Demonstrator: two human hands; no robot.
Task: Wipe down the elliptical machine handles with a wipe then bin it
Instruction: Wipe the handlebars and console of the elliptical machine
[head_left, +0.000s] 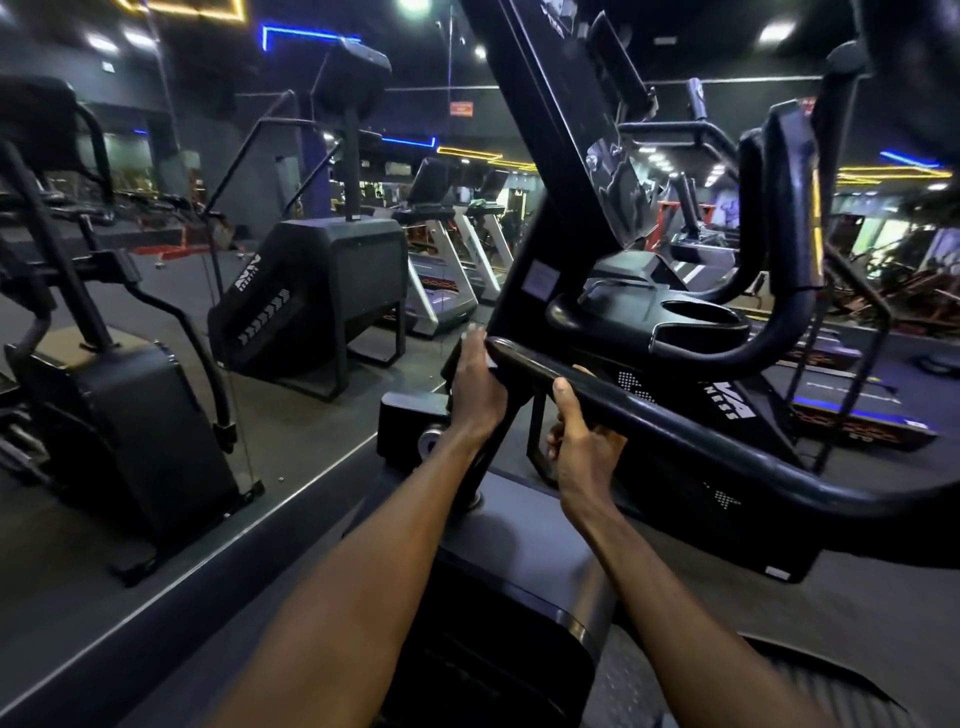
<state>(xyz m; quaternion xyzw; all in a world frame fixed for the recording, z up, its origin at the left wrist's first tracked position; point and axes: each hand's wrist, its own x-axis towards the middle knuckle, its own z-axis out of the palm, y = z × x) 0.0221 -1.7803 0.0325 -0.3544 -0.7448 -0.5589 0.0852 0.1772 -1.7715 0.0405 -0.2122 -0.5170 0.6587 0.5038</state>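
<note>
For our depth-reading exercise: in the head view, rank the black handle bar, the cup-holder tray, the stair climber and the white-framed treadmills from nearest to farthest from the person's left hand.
1. Black handle bar: the left hand touches its end.
2. Cup-holder tray: up and right, on the same machine.
3. Stair climber: left, across the floor.
4. White-framed treadmills: behind the stair climber, farthest back.

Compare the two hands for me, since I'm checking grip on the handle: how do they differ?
The left hand sits at the very end of the black handle, its back to the camera, fingers over the tip. The right hand holds farther along the bar, thumb lying over the top and fingers curled underneath. The left sits higher in the head view; the right lower and nearer. Both are bare and grip the same bar; no wipe shows.
</note>
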